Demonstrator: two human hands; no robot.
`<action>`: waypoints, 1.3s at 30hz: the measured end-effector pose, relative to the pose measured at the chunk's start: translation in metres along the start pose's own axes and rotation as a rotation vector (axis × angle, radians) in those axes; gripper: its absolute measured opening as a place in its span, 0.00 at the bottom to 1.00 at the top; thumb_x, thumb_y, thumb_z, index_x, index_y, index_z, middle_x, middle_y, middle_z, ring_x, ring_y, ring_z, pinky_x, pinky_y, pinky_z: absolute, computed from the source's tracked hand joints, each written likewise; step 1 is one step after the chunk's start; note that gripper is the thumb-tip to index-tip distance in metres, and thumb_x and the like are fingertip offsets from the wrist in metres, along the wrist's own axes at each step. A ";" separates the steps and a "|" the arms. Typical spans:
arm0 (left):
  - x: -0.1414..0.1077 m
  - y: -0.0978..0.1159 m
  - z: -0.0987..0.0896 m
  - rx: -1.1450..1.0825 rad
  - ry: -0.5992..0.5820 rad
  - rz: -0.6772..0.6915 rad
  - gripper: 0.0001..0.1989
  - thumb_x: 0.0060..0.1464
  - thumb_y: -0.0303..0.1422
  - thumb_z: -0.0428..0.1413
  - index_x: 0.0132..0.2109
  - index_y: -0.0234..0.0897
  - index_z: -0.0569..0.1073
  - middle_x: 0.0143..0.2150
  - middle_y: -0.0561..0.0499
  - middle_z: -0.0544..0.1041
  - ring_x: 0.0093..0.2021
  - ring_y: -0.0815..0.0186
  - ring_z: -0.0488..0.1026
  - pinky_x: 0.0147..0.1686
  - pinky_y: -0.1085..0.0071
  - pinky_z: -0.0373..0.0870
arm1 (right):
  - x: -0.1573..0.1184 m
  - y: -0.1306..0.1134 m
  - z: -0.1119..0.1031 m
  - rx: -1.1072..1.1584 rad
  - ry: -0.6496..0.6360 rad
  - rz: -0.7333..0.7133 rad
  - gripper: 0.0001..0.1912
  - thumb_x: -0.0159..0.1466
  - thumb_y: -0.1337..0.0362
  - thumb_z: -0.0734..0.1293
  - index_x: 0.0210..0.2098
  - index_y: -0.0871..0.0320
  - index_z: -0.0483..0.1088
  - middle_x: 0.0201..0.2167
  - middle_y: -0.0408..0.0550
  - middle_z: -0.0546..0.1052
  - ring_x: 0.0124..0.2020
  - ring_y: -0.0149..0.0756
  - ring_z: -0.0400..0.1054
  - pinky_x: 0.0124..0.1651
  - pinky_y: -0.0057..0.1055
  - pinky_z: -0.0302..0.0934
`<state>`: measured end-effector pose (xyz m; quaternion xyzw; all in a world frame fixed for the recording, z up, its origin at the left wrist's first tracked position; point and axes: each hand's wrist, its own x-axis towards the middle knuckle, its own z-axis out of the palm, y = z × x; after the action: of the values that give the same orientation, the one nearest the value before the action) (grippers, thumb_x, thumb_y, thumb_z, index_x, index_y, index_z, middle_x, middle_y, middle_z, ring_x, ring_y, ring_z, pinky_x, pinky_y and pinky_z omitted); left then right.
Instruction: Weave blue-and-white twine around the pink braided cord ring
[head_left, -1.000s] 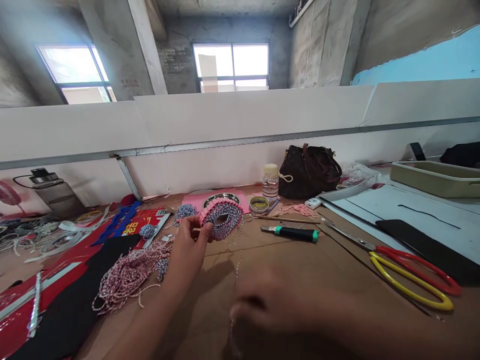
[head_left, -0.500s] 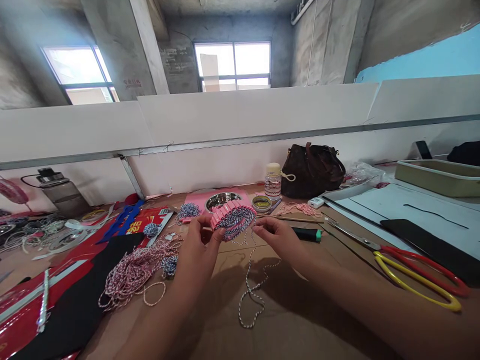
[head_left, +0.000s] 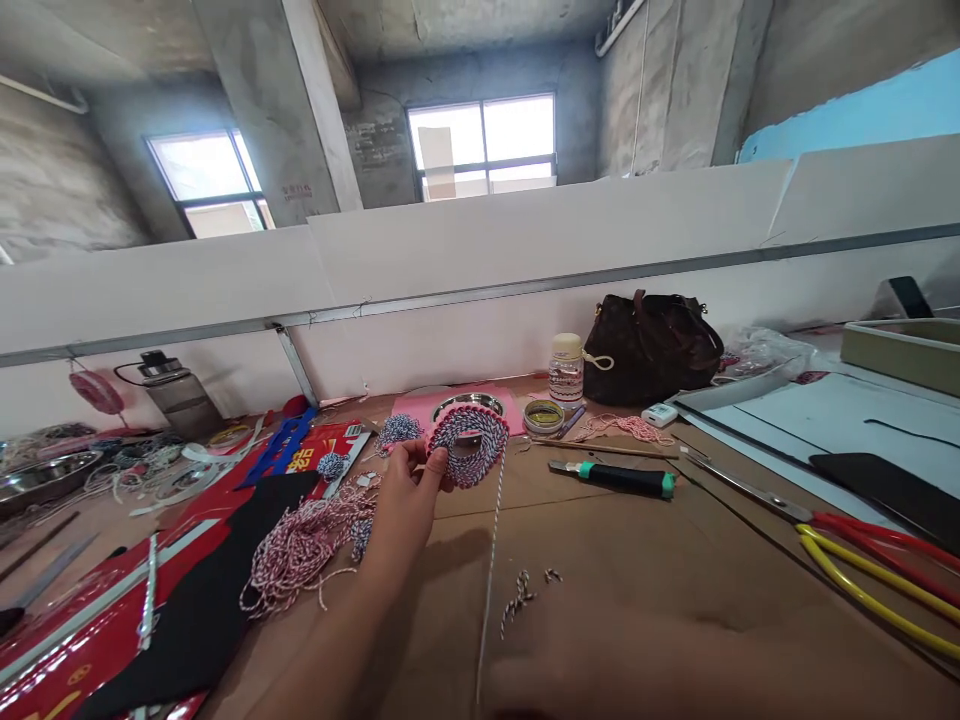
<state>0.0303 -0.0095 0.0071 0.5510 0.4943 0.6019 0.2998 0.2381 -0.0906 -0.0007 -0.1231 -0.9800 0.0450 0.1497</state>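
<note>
My left hand (head_left: 405, 500) grips a round coil of blue-and-white twisted cord (head_left: 469, 447) with a pink pleated rim. A thin twisted strand (head_left: 491, 580) hangs from the coil almost straight down to the bottom of the picture. My right hand (head_left: 585, 665) is a blur low in the view, well below the coil. Its fingers cannot be made out. Two short cord snippets (head_left: 517, 600) lie on the brown cardboard (head_left: 450, 610) near it.
Left of my hand lie a tangle of pink-and-white twine (head_left: 307, 550) and small blue-and-white cord balls (head_left: 397, 431). Behind stand a steel bowl (head_left: 469, 404) and a bottle (head_left: 566, 370). A utility knife (head_left: 611, 479) and red-and-yellow-handled shears (head_left: 877, 580) lie to the right.
My right hand has left the coil and dropped to the bottom of the view. The loose strand now hangs straight, snippets show on the cardboard, and the view has shifted.
</note>
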 end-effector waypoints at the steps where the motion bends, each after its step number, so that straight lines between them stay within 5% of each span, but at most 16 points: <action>1: 0.002 -0.002 -0.001 -0.013 -0.001 -0.012 0.21 0.53 0.49 0.58 0.42 0.37 0.65 0.34 0.53 0.75 0.27 0.65 0.76 0.32 0.65 0.73 | -0.001 0.006 0.000 0.022 0.069 0.077 0.05 0.66 0.63 0.66 0.33 0.55 0.72 0.24 0.40 0.76 0.24 0.30 0.64 0.27 0.29 0.51; 6: 0.003 -0.004 -0.002 -0.105 -0.045 -0.095 0.24 0.49 0.50 0.62 0.42 0.37 0.65 0.35 0.53 0.76 0.29 0.66 0.77 0.34 0.64 0.77 | -0.004 0.055 -0.010 0.327 0.544 0.605 0.10 0.69 0.59 0.62 0.36 0.57 0.71 0.27 0.41 0.74 0.28 0.31 0.64 0.32 0.27 0.56; 10: -0.004 0.002 0.006 -0.231 -0.038 -0.160 0.24 0.49 0.50 0.62 0.42 0.38 0.66 0.34 0.54 0.77 0.29 0.68 0.77 0.35 0.65 0.79 | -0.005 0.076 -0.019 0.362 0.768 0.739 0.13 0.71 0.58 0.57 0.44 0.57 0.69 0.32 0.45 0.72 0.33 0.34 0.65 0.36 0.29 0.59; 16: -0.008 0.005 0.011 -0.320 -0.084 -0.193 0.26 0.46 0.47 0.65 0.46 0.37 0.69 0.44 0.48 0.79 0.36 0.67 0.79 0.44 0.62 0.79 | -0.008 0.054 -0.028 0.171 0.573 0.539 0.19 0.71 0.67 0.54 0.56 0.54 0.69 0.34 0.46 0.77 0.35 0.35 0.71 0.40 0.32 0.63; 25: -0.017 0.013 0.014 -0.329 -0.080 -0.179 0.24 0.46 0.46 0.65 0.43 0.37 0.68 0.43 0.51 0.78 0.34 0.68 0.78 0.45 0.60 0.79 | -0.013 0.045 -0.027 -0.309 0.539 0.308 0.12 0.71 0.68 0.57 0.37 0.58 0.72 0.27 0.47 0.76 0.28 0.35 0.69 0.33 0.30 0.59; 39: -0.026 0.024 0.016 -0.281 -0.177 -0.173 0.23 0.48 0.47 0.65 0.42 0.37 0.68 0.43 0.51 0.76 0.37 0.68 0.78 0.47 0.61 0.78 | -0.017 0.058 -0.013 -0.310 0.516 0.283 0.14 0.69 0.70 0.59 0.49 0.57 0.71 0.29 0.48 0.76 0.29 0.36 0.68 0.33 0.30 0.59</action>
<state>0.0561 -0.0364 0.0182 0.5101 0.4226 0.5860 0.4668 0.2704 -0.0383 -0.0006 -0.2865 -0.8782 -0.1170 0.3647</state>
